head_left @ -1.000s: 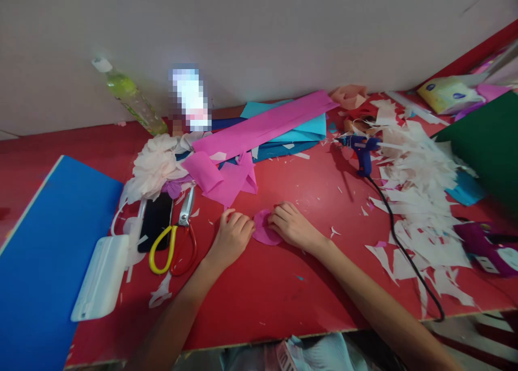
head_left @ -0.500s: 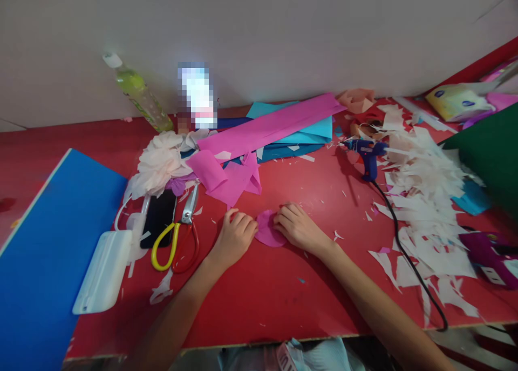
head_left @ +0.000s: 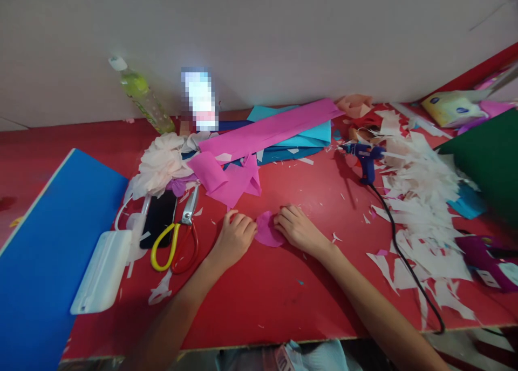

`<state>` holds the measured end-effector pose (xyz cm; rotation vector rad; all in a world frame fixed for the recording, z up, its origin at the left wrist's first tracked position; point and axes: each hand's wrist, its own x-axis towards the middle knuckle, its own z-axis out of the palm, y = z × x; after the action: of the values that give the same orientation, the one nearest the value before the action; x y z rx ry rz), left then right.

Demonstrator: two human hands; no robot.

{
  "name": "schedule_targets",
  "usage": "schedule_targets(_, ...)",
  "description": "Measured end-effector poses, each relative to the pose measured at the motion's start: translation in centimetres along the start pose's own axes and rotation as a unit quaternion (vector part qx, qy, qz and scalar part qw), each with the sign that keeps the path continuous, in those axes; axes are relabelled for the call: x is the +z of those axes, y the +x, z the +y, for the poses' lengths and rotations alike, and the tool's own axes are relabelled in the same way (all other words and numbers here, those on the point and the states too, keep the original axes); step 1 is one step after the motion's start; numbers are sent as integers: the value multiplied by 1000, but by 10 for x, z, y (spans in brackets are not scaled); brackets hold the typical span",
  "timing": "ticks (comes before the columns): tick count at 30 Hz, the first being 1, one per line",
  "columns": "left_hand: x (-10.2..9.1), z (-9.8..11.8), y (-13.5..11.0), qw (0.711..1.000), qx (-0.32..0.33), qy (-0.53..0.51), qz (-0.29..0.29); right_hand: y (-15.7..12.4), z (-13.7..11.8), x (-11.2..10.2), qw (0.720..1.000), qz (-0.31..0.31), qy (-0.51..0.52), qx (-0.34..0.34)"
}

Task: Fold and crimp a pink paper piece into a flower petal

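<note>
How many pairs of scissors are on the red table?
1: the scissors with one yellow and one red handle lie left of the left hand, beside a black phone. More may be hidden under the paper scraps.

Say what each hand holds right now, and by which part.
Both hold the pink paper piece against the red table: left hand at its left edge, right hand at its right edge. Exact finger grip cannot be told.

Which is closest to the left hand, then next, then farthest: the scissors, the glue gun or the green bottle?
1. Scissors, just to the outer side of the left hand.
2. Green bottle, far back by the wall.
3. Glue gun, across on the right.
</note>
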<state>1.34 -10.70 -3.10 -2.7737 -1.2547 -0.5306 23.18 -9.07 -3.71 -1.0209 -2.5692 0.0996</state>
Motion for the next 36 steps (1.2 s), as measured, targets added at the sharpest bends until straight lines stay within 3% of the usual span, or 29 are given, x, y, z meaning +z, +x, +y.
schedule_targets(29, 0, 0, 0, 1000, -7, -2, 0, -5, 10, -4, 1000, -8, -13, 15)
schedule_targets(36, 1, 6, 1, 999, -29, 7, 36, -3, -1, -4, 998, 43, 51, 19)
